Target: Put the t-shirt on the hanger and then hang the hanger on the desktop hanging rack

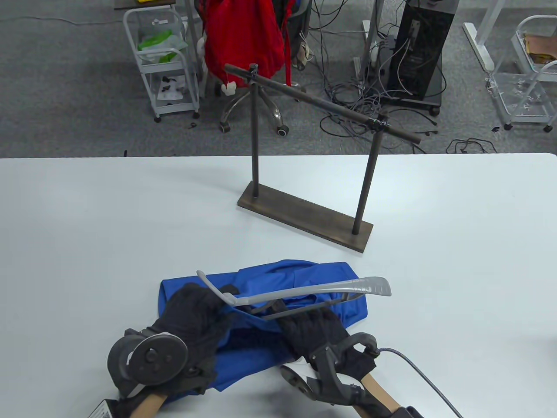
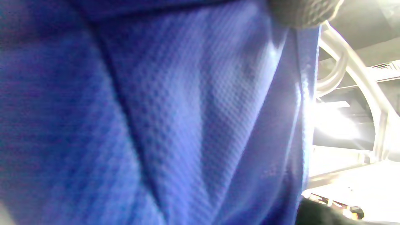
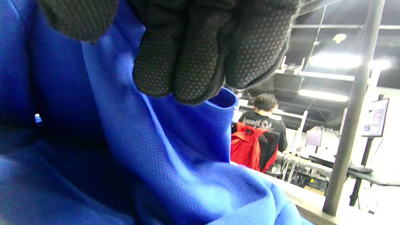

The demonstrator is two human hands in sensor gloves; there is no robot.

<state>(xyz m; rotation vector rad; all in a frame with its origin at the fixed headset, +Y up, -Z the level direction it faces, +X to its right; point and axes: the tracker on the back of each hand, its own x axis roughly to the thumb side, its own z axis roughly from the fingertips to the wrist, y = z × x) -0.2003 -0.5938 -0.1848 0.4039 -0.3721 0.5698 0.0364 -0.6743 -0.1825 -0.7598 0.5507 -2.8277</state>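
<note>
A crumpled blue t-shirt (image 1: 304,278) lies near the table's front edge. Over it lies a grey plastic hanger (image 1: 313,294), hook (image 1: 204,278) to the left and one arm reaching right. My left hand (image 1: 198,311) is curled over the shirt's left part just beside the hook; the hanger's left arm is hidden there. Blue fabric (image 2: 156,118) fills the left wrist view, with the hanger (image 2: 359,75) at its right. My right hand (image 1: 311,326) grips shirt cloth under the hanger's lower bar; its fingers (image 3: 193,56) pinch a blue fold (image 3: 175,150). The dark metal rack (image 1: 304,217) stands behind, its bar (image 1: 322,104) bare.
The rack's base sits mid-table, slanting from back left to front right; one post (image 3: 353,109) shows in the right wrist view. A cable (image 1: 417,370) trails from my right hand. Beyond the table are carts, a chair with a red garment (image 1: 243,39) and a seated person (image 3: 259,137).
</note>
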